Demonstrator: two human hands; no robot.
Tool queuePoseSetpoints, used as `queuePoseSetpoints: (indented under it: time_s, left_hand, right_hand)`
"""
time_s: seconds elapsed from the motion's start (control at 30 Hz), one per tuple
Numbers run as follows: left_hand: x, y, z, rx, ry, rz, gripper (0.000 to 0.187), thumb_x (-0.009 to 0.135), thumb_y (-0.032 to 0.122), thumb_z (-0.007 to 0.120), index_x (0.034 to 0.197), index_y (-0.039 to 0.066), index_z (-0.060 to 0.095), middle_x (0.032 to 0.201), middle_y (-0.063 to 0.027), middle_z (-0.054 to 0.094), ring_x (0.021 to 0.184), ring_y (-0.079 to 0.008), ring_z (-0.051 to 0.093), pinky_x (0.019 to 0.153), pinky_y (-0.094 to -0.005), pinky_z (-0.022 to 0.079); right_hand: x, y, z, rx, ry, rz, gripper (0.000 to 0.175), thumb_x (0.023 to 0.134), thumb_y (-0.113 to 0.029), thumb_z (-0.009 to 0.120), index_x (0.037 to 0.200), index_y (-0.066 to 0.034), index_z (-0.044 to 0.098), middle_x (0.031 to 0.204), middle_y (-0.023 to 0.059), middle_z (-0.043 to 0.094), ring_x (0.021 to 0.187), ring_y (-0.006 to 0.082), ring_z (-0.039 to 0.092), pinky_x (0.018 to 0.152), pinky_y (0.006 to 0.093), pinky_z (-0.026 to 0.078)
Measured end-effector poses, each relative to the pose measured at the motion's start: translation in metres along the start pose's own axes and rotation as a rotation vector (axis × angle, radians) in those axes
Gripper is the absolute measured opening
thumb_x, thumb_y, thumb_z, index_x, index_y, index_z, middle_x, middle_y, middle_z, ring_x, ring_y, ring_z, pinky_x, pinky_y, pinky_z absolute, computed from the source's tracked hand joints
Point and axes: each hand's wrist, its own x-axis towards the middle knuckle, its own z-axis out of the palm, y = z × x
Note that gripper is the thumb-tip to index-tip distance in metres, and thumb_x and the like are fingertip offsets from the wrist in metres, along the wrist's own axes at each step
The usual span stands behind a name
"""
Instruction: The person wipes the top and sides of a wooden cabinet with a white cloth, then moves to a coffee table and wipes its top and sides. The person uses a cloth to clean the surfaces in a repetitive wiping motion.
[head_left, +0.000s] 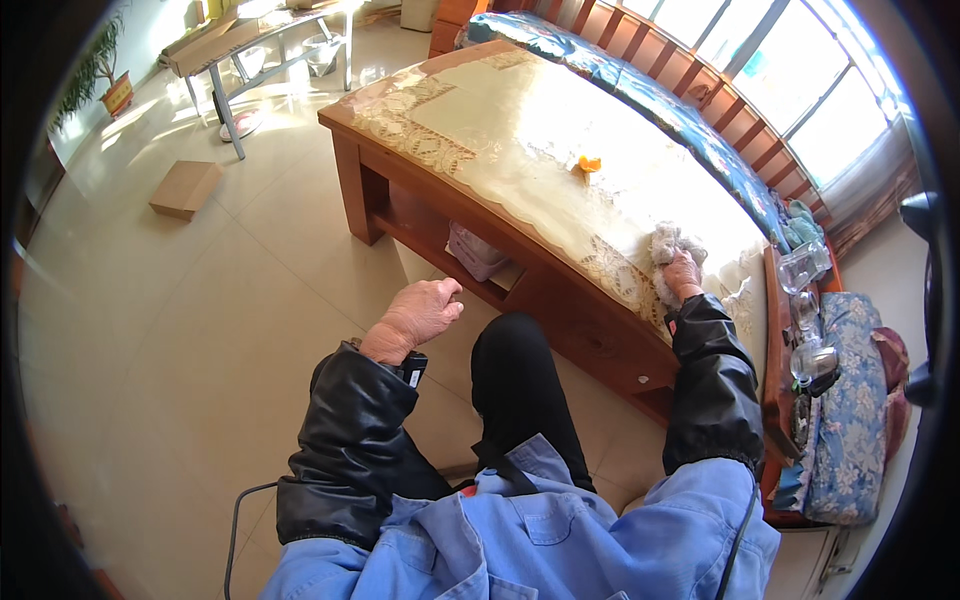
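My right hand (682, 274) grips a fluffy greyish cleaning cloth (664, 244) and presses it on the tabletop near the right end of a wooden coffee table (450, 202). A cream lace-patterned tablecloth (480, 112) covers that top, very bright where sunlight falls. An orange peel (589, 164) lies on the tablecloth, farther off and left of the cloth. My left hand (420, 315) hangs in the air in front of the table, fingers curled loosely, with nothing visible in it. Below the tabletop, a pale pink container (476, 251) sits on the open shelf.
A wooden bench with blue floral cushions (645, 90) runs behind the table. On the right, clear plastic containers (814, 360) stand beside another blue floral cushion (851, 420). A cardboard box (186, 189) lies on the tiled floor, near a metal-legged table (225, 112) and a potted plant (116, 94).
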Motion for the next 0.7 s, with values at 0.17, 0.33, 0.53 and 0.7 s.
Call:
queuePoseSetpoints:
  time_s: [0.17,0.33,0.53,0.7]
  left_hand:
    - [0.003,0.006,-0.006,0.03,-0.102,0.018,0.036,0.094,0.027,0.057,0.121,0.004,0.062,0.111,-0.0208,0.069,0.106,-0.0385,0.064,0.092,-0.046,0.051]
    - [0.006,0.021,-0.002,0.047,-0.081,0.146,0.03,0.093,0.025,0.058,0.112,0.003,0.061,0.105,-0.0201,0.069,0.101,-0.0386,0.065,0.087,-0.0454,0.053]
    - [0.013,0.039,0.005,-0.003,-0.107,0.245,0.033,0.087,0.017,0.066,0.116,0.003,0.06,0.104,-0.0176,0.067,0.099,-0.0369,0.064,0.086,-0.0432,0.053]
    - [0.014,0.032,0.005,-0.005,-0.103,0.25,0.034,0.087,0.018,0.068,0.116,0.003,0.059,0.098,-0.016,0.066,0.093,-0.0348,0.064,0.081,-0.0427,0.053]
  right_hand:
    - [0.021,-0.055,0.017,0.031,-0.041,-0.226,0.03,0.085,-0.011,0.053,0.111,-0.0044,0.065,0.118,0.0233,0.062,0.113,0.0414,0.06,0.096,0.0493,0.05]
    - [0.055,-0.178,0.02,0.127,0.009,-0.568,0.03,0.087,-0.007,0.046,0.112,-0.0047,0.062,0.119,0.0247,0.059,0.11,0.0479,0.057,0.098,0.0545,0.045]
    - [0.174,-0.26,0.057,0.149,0.019,-0.603,0.028,0.085,-0.008,0.05,0.107,-0.0043,0.067,0.112,0.0238,0.065,0.108,0.0441,0.061,0.094,0.0514,0.049]
    - [0.291,-0.303,0.104,0.078,0.058,-0.32,0.023,0.09,-0.025,0.058,0.096,-0.0134,0.076,0.109,0.0159,0.073,0.106,0.032,0.07,0.091,0.0424,0.057]
